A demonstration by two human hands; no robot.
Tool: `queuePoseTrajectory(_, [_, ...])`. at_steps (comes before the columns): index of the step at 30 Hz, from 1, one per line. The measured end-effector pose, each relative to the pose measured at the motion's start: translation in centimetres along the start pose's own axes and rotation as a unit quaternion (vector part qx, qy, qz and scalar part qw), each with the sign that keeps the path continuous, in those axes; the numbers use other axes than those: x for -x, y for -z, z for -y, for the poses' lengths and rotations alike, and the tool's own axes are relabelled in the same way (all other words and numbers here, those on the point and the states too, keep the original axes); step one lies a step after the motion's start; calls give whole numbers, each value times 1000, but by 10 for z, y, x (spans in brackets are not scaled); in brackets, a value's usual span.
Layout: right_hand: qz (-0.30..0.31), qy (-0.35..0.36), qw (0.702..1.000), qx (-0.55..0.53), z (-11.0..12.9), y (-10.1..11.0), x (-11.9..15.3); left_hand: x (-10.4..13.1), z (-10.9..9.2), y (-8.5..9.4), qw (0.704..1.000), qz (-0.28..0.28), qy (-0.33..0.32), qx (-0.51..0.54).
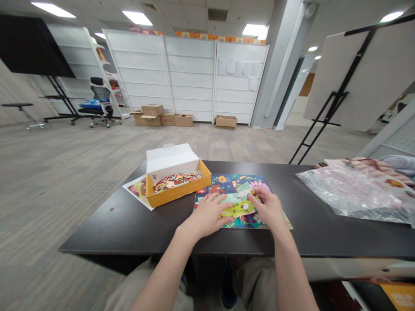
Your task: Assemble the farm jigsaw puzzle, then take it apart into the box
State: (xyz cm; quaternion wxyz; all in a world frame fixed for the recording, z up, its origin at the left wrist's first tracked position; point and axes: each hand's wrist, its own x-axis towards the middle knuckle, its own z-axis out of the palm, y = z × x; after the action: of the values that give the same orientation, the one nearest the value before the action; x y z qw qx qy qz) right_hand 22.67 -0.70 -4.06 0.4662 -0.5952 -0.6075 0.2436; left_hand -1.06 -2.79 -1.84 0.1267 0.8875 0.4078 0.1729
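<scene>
A colourful illustrated sheet (227, 180) lies on the dark table, with joined green puzzle pieces (238, 209) on top of it. My left hand (212, 212) rests over the left part of these pieces, its fingers spread. At the right side of the pieces, my right hand (266, 205) has its thumb and fingertips around a light green puzzle piece (245, 190). Left of the sheet stands an open yellow box (177, 191) holding several loose puzzle pieces (175, 180), its white lid flap folded back.
The dark table (129, 235) reaches across the view. A printed sheet (138, 190) lies partly under the box. Clear plastic bags (350, 194) and folded cloth (372, 166) cover the table's right side. Beyond stand an easel-mounted board (363, 82), cardboard boxes (152, 114) and an office chair (100, 101).
</scene>
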Motion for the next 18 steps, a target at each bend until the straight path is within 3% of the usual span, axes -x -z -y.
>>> queuePoseTrajectory(7, [37,-44,989,-137,9,1,1,3,-7,-1,999,-5,12,-32])
queuePoseTrajectory(12, [23,-54,975,-212,19,4,3,3,-12,3,999,-13,28,-26])
queuePoseTrajectory(15, [58,-43,973,-218,27,3,5,-2,-15,4,995,-65,64,33])
queuePoseTrajectory(18, [131,-20,968,-213,34,-1,9,-9,-18,5,973,-135,111,153])
